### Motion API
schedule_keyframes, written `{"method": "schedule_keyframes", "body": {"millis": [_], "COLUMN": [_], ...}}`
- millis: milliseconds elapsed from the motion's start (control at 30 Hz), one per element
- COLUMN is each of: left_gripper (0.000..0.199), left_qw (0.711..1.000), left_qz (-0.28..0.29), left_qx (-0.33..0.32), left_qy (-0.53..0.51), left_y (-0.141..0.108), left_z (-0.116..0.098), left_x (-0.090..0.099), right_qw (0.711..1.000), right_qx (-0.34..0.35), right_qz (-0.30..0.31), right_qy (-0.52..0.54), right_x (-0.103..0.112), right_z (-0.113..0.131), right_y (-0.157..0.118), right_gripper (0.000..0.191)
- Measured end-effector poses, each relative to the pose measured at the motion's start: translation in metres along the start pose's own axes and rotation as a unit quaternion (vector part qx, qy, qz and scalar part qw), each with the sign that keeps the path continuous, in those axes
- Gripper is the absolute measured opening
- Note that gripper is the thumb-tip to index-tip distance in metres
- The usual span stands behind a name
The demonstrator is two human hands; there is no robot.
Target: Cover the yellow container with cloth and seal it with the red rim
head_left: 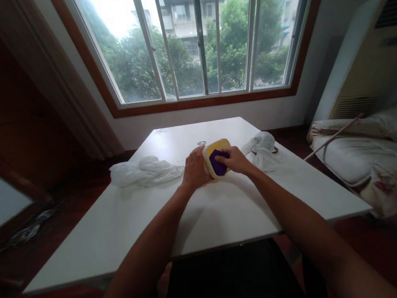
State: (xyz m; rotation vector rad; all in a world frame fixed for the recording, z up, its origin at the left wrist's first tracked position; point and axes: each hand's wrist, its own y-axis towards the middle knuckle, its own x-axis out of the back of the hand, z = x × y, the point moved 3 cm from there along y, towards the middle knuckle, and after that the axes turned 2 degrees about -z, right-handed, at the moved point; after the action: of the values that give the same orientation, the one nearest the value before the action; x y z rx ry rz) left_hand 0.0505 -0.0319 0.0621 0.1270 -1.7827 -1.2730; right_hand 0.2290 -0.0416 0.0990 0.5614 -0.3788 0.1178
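Above the middle of the white table, my left hand (196, 167) is wrapped round the outer side of a pale yellow plastic tub (223, 143). The tub is tilted, its open side turned to the right and towards me. My right hand (237, 160) grips a flat dark purple piece (217, 164) at the mouth of the tub, thumb on top. Whether that piece is cloth, sponge or card I cannot make out. Part of the tub's wall is covered by my left fingers and by the purple piece.
On the white table (129, 233), a crumpled white plastic bag (143, 171) lies left of my hands and another white bag (265, 153) lies right. A small dark ring-like thing (201, 143) is behind the tub. A padded seat (345, 151) with a stick (333, 137) stands at the right.
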Motion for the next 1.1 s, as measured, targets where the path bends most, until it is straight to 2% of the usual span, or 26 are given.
{"method": "schedule_keyframes", "body": {"millis": [33, 100, 167, 200, 233, 267, 300, 333, 400, 467, 533, 667, 1000, 1100], "left_gripper": [0.113, 0.118, 0.12, 0.12, 0.121, 0.121, 0.12, 0.119, 0.118, 0.117, 0.117, 0.115, 0.098, 0.096], "left_qw": [1.0, 1.0, 1.0, 1.0, 1.0, 1.0, 1.0, 1.0, 1.0, 1.0, 1.0, 1.0, 0.995, 0.994], "left_qz": [-0.001, -0.003, -0.004, -0.004, -0.003, -0.001, 0.002, 0.005, 0.004, -0.002, -0.005, 0.008, 0.063, 0.072], "left_qx": [0.002, 0.006, 0.012, 0.017, 0.021, 0.024, 0.025, 0.025, 0.025, 0.023, 0.02, 0.008, -0.072, -0.085], "left_qy": [0.001, 0.004, 0.007, 0.008, 0.01, 0.011, 0.011, 0.01, 0.007, 0.004, 0.003, -0.003, -0.018, -0.014], "left_y": [0.0, 0.0, -0.001, -0.001, -0.001, -0.001, -0.001, -0.001, -0.001, 0.0, 0.0, 0.001, 0.005, 0.006], "left_z": [0.001, 0.003, 0.006, 0.006, 0.007, 0.007, 0.007, 0.007, 0.006, 0.005, 0.004, 0.003, -0.014, -0.016], "left_x": [0.001, 0.001, 0.0, 0.0, -0.001, -0.001, -0.001, -0.002, -0.001, 0.001, 0.002, 0.002, 0.005, 0.005], "right_qw": [0.998, 0.981, 0.941, 0.919, 0.905, 0.901, 0.908, 0.921, 0.94, 0.937, 0.922, 0.898, 0.87, 0.859], "right_qx": [-0.017, -0.045, -0.041, -0.021, 0.007, 0.041, 0.077, 0.108, 0.136, 0.109, 0.06, 0.014, -0.002, 0.003], "right_qz": [-0.05, -0.187, -0.337, -0.391, -0.419, -0.416, -0.38, -0.321, -0.171, -0.05, 0.017, 0.058, 0.136, 0.183], "right_qy": [0.018, 0.038, 0.003, -0.036, -0.078, -0.12, -0.159, -0.194, -0.261, -0.328, -0.383, -0.436, -0.474, -0.478], "right_x": [0.007, 0.028, 0.05, 0.059, 0.064, 0.065, 0.062, 0.055, 0.034, 0.014, 0.0, -0.01, -0.028, -0.03], "right_z": [-0.005, -0.013, -0.016, -0.015, -0.012, -0.009, -0.005, -0.002, 0.0, -0.001, -0.002, -0.003, -0.024, -0.024], "right_y": [0.003, 0.006, 0.004, 0.001, -0.001, -0.003, -0.003, -0.003, -0.002, 0.0, 0.002, 0.002, 0.004, 0.003], "right_gripper": [0.028, 0.034, 0.036, 0.036, 0.036, 0.034, 0.032, 0.031, 0.032, 0.035, 0.036, 0.036, 0.036, 0.034]}}
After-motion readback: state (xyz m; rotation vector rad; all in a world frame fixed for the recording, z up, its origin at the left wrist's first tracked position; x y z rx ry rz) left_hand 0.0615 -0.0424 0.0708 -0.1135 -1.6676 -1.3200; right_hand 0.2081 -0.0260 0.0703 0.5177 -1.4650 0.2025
